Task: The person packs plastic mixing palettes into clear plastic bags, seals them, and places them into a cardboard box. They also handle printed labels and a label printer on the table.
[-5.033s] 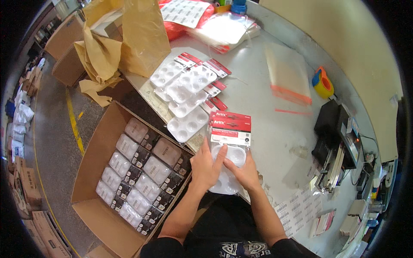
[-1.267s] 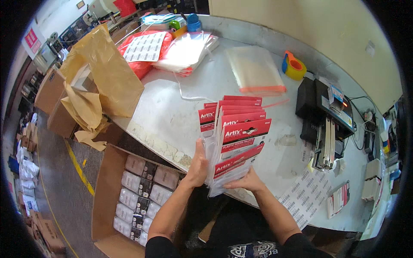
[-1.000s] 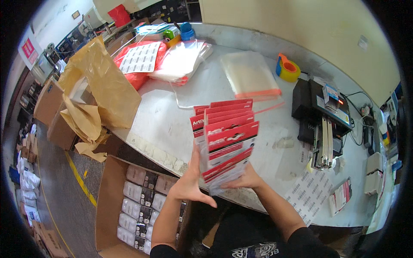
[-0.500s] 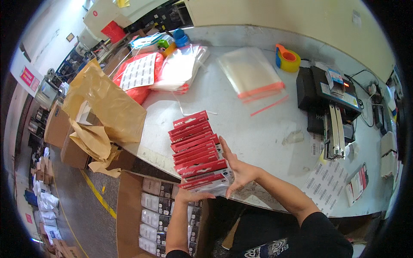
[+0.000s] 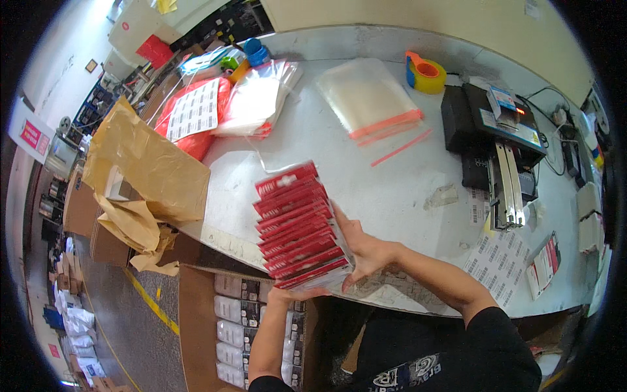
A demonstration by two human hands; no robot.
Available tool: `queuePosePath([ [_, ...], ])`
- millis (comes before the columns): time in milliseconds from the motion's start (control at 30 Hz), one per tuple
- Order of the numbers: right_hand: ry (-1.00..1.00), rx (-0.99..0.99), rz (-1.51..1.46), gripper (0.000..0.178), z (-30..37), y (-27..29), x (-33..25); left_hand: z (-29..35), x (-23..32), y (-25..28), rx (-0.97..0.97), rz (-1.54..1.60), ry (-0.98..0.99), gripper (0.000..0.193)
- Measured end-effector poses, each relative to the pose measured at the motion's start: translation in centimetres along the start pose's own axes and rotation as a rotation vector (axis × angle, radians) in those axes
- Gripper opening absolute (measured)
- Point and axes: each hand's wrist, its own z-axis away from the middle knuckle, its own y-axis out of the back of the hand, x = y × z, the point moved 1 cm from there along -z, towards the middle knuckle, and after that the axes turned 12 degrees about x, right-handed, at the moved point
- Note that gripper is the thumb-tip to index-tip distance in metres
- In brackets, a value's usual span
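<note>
- Grey-white worktable (image 5: pixel 385 196) in a cluttered workshop
- Brown carton (image 5: pixel 196 326) below its near left edge
- Stack of red-topped packs (image 5: pixel 297 228), fanned, held at the table's near edge; the step looks like squaring them up, and the next move calls for even pressure
- Right hand (image 5: pixel 367 250): thumb and fingers grip the stack's right side
- Left hand (image 5: pixel 297 295): beneath the near end, fingers mostly hidden, closure impossible to tell

You're in a packing workshop: in your view, a bench (image 5: pixel 392 189) with clear bags (image 5: pixel 369 98) at one o'clock, an open carton (image 5: pixel 196 326) at seven, a yellow floor line (image 5: pixel 149 297) at eight.
</note>
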Motion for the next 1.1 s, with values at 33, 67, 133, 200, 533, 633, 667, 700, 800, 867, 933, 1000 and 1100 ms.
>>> queuePosePath([
  [33, 0.08, 0.037, 0.02, 0.157, 0.2, -0.1, 0.3, 0.1, -0.5, -0.6, 0.022, 0.089, 0.048, 0.081],
  [67, 0.079, 0.039, 0.055, 0.156, 0.4, -0.6, 0.7, 0.2, -1.1, -1.2, -0.03, 0.192, 0.115, 0.082],
  [133, 0.092, 0.059, 0.055, 0.154, 0.9, -1.4, 1.5, 0.5, -2.3, -2.2, 0.04, 0.222, 0.135, 0.081],
  [200, 0.142, 0.105, 0.028, 0.151, 1.4, -1.9, 2.4, 0.7, -3.3, -3.0, 0.012, 0.205, 0.151, 0.081],
  [533, -0.044, 0.165, 0.087, 0.139, 3.2, -2.4, -0.4, 2.8, 0.3, -3.8, 0.219, 0.731, 0.371, 0.081],
  [633, 0.014, 0.18, 0.14, 0.127, 6.8, -1.5, -5.7, 5.1, 3.7, -3.2, 0.419, 1.145, 0.507, 0.082],
  [667, 0.044, 0.198, 0.138, 0.122, 7.9, -1.2, -7.3, 5.9, 4.9, -3.1, 0.484, 1.254, 0.534, 0.082],
  [700, 0.01, 0.191, 0.112, 0.114, 9.1, -1.0, -8.7, 6.6, 6.2, -3.3, 0.54, 1.345, 0.556, 0.082],
  [800, -0.115, 0.328, 0.055, 0.075, 11.4, -0.6, -11.5, 8.3, 9.7, -4.5, 0.651, 1.503, 0.603, 0.083],
  [867, -0.135, 0.452, 0.018, 0.048, 12.3, -0.4, -12.3, 8.8, 11.7, -5.6, 0.687, 1.559, 0.619, 0.084],
  [933, -0.131, 0.447, 0.038, 0.045, 13.1, -0.2, -12.9, 9.0, 13.3, -6.9, 0.69, 1.609, 0.622, 0.085],
  [1000, -0.092, 0.497, 0.057, 0.034, 14.0, 0.2, -13.3, 8.9, 14.4, -8.1, 0.683, 1.638, 0.618, 0.086],
  [1100, -0.177, 0.545, -0.009, 0.027, 15.4, 0.8, -13.9, 8.3, 15.4, -9.2, 0.646, 1.664, 0.604, 0.087],
])
